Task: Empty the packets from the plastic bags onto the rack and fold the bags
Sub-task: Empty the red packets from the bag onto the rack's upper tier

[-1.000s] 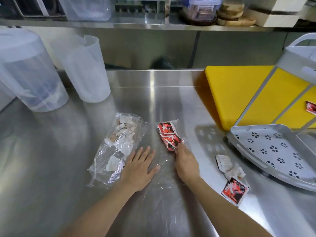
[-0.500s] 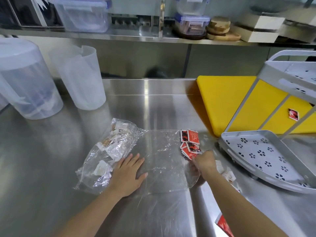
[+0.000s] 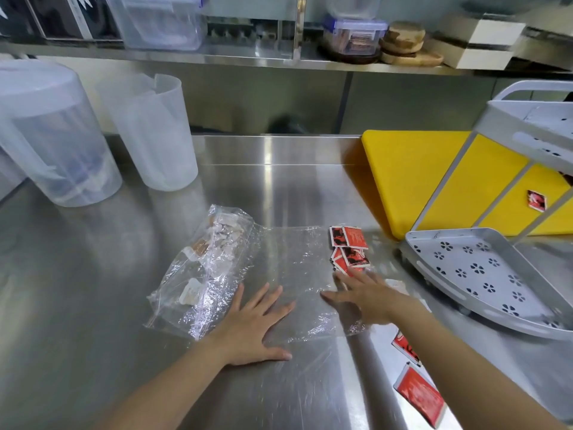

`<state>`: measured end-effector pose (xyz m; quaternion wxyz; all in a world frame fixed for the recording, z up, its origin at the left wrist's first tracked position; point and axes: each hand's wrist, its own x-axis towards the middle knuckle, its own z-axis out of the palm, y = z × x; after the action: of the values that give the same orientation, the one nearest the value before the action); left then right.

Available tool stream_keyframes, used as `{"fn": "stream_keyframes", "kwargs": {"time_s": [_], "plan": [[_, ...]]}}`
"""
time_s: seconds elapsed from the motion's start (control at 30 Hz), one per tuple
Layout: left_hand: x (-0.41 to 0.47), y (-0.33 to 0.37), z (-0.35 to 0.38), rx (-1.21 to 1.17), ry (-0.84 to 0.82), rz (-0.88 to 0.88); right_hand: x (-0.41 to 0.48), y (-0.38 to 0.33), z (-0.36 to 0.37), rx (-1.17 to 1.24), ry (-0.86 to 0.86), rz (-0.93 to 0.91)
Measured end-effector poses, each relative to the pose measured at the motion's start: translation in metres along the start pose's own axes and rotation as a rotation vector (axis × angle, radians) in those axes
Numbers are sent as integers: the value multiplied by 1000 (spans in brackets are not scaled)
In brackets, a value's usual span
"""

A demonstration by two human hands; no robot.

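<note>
Both hands lie flat, fingers spread, gripping nothing: the left hand [image 3: 254, 324] and right hand [image 3: 362, 296] press an empty clear bag [image 3: 294, 274] onto the worktop [image 3: 93, 305]. Red packets [image 3: 348, 248] sit at its far right edge, near the rack [image 3: 477, 274]. A second bag [image 3: 201, 268], holding pale packets, lies just left.

Head camera looks down, close over counter [image 3: 93, 305].

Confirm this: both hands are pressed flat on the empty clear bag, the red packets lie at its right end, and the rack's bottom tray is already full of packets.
Not quite. In the head view the left hand and right hand do lie flat on the clear bag, with the red packets at its right end, but the rack's bottom tray holds no packets.
</note>
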<state>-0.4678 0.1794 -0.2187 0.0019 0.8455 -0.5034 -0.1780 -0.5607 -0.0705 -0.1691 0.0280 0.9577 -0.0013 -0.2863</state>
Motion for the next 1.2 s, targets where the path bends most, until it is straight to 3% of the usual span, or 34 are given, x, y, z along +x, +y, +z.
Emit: {"fn": "stream_keyframes", "kwargs": {"time_s": [0.1, 0.2, 0.37, 0.47, 0.77, 0.83, 0.97, 1.0, 1.03, 1.1, 1.13, 1.2], "plan": [[-2, 2, -1, -3, -16, -1, 0, 11, -4, 132, 193, -55], [-6, 8, -5, -31, -26, -27, 0, 20, -2, 545, 331, 41], [-7, 15, -44, -184, 265, -197, -6, 20, -18, 963, 619, 151], [-4, 2, -97, -157, 342, -245, -15, 24, -45, 1018, 673, 157], [-13, -5, -291, 49, 405, -146, -63, 45, -168, 931, 702, 93], [-14, -2, -313, 93, 513, -193, -69, 49, -182, 960, 820, 64], [-22, 4, -325, 128, 988, -166, -78, 42, -186, 1159, 1302, -44], [-23, 4, -320, 111, 1048, -166, -77, 41, -182, 1137, 1339, -38], [-23, 4, -314, 112, 1011, -180, -75, 39, -177, 1081, 1283, -32], [-18, 0, -302, 147, 718, -228, -68, 38, -162, 948, 1052, -6], [-17, -3, -296, 154, 610, -245, -64, 40, -154, 937, 1023, 21], [-15, -9, -292, 131, 613, -253, -60, 43, -146, 1038, 1111, 49]]}}
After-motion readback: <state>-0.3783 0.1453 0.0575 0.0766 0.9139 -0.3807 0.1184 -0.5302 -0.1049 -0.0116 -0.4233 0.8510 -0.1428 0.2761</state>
